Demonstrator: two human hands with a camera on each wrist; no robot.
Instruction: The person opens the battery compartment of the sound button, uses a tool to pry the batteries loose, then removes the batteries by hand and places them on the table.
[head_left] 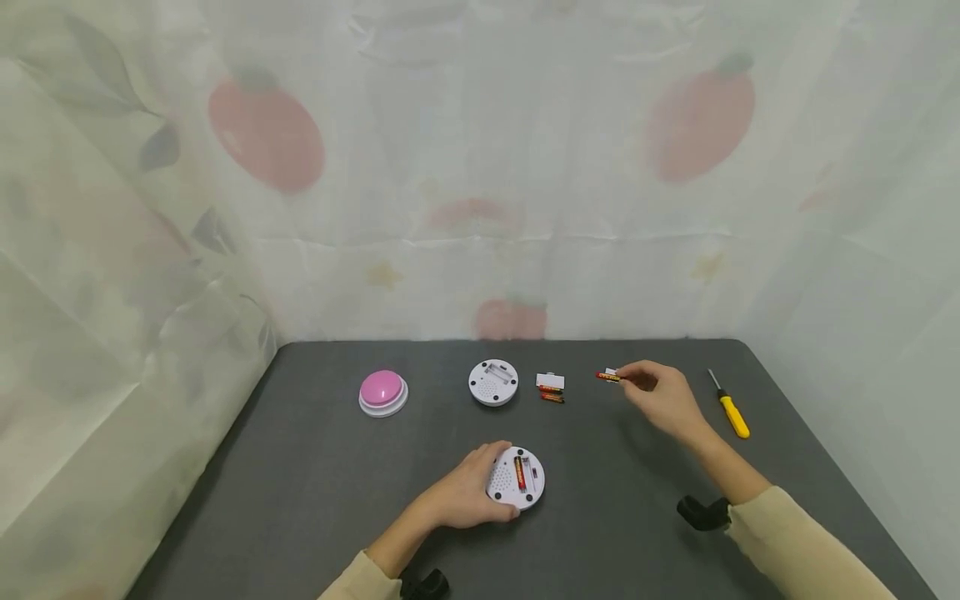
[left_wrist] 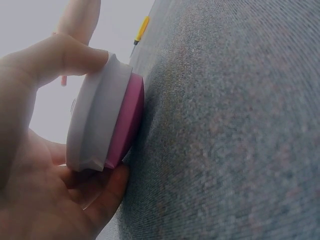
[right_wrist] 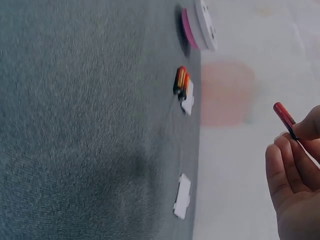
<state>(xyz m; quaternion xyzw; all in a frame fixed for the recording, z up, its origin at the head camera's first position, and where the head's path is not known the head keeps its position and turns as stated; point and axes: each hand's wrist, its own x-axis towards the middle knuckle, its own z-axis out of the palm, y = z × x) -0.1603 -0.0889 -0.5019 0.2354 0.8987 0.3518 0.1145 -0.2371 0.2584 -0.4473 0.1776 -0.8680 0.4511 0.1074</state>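
My left hand (head_left: 467, 492) grips a round white push-button light (head_left: 501, 481) by its rim. It is turned over, its pink dome (left_wrist: 129, 117) facing the tabletop in the left wrist view. One red-and-black battery (head_left: 520, 472) lies in its open compartment, beside a bare slot. Between thumb and fingertips, my right hand (head_left: 663, 402) pinches another small battery (right_wrist: 284, 117) above the table. Below that hand lies a white battery cover (right_wrist: 183, 196).
Behind the held light, another overturned one (head_left: 492, 383) shows a battery compartment without batteries. To its right are a white cover (head_left: 551, 380) and two batteries (head_left: 552, 398). A pink-topped button light (head_left: 382, 389) stands at left; a yellow-handled screwdriver (head_left: 733, 414) lies at right.
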